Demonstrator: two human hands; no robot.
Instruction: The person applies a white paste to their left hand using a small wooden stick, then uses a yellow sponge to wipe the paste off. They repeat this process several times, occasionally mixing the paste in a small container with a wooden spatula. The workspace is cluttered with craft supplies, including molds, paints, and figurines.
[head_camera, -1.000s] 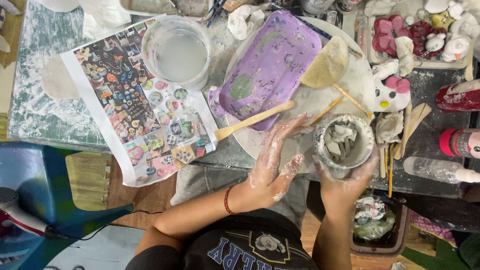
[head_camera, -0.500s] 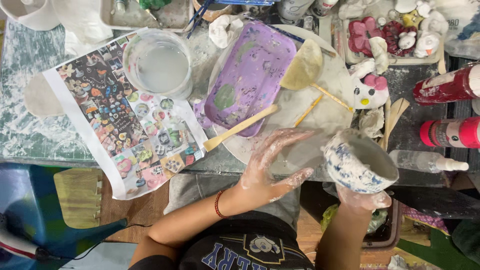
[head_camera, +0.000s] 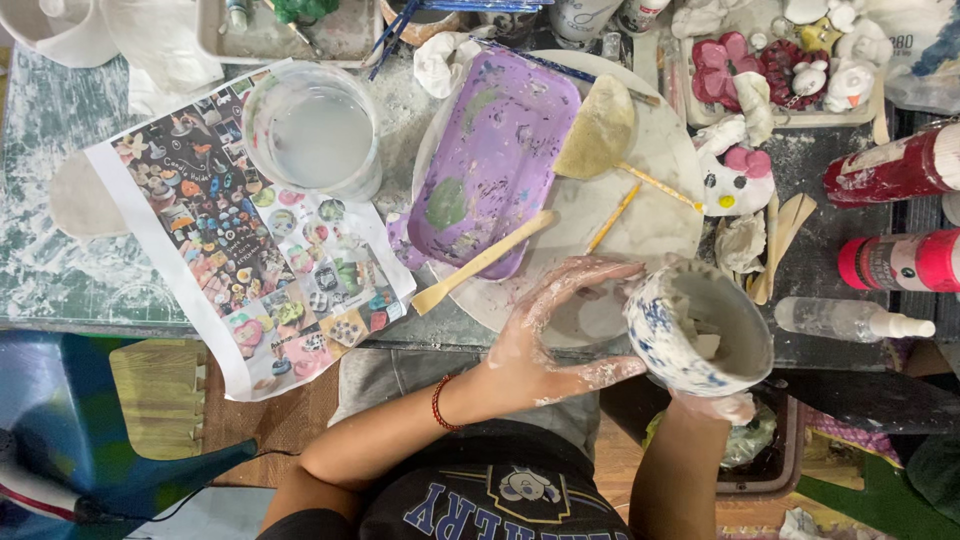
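Clay cup (head_camera: 700, 330) is cradled from below by the right hand (head_camera: 715, 405), while the left hand (head_camera: 545, 335) is spread open beside it. Wet and soft it seems, so the base should be held, not the thin rim.

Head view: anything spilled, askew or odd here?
The printed picture sheet hangs over the table's front edge, one corner unsupported. The blue-speckled cup in the right hand is tipped sideways. Both hands are clay-smeared; nothing visibly spilled.
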